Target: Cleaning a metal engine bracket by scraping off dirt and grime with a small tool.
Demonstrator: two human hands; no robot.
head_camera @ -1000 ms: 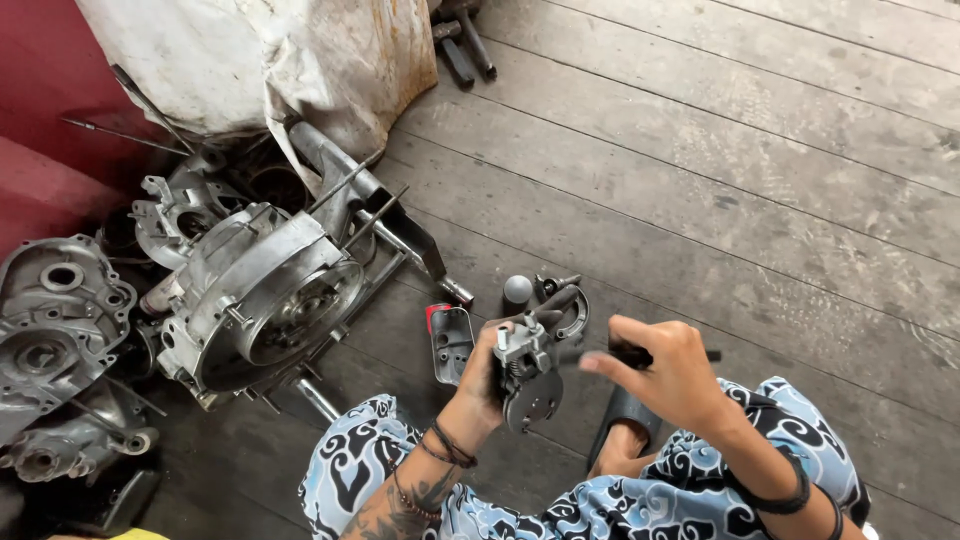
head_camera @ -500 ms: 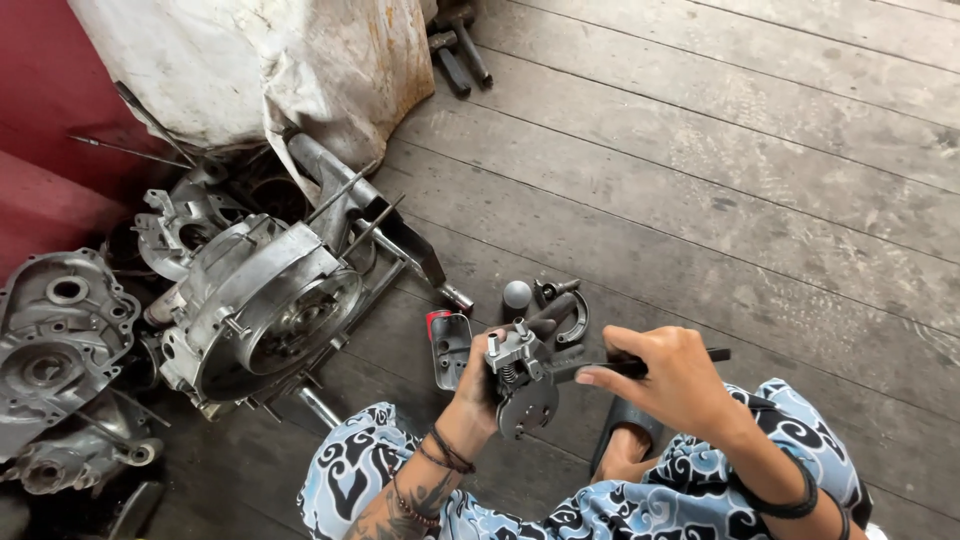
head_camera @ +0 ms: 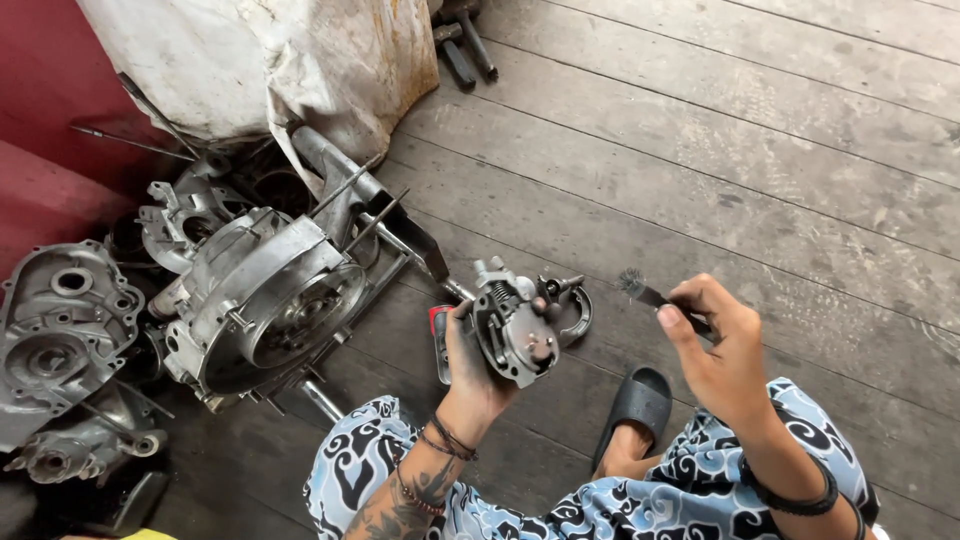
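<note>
The left hand (head_camera: 470, 365) is closed around a grimy grey cast-metal carburettor body (head_camera: 512, 325), which looks dense, rigid, oily and best gripped by its thick middle. The right hand (head_camera: 722, 350) pinches a thin black bristle brush (head_camera: 650, 294), light and stiff.

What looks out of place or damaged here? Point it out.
Nothing is spilled or plainly broken. The large grey metal engine case lies tipped on the wooden plank floor, with loose grey engine covers heaped beside it. The left hand holds a small grey metal engine part; the right hand holds a small black brush.
</note>
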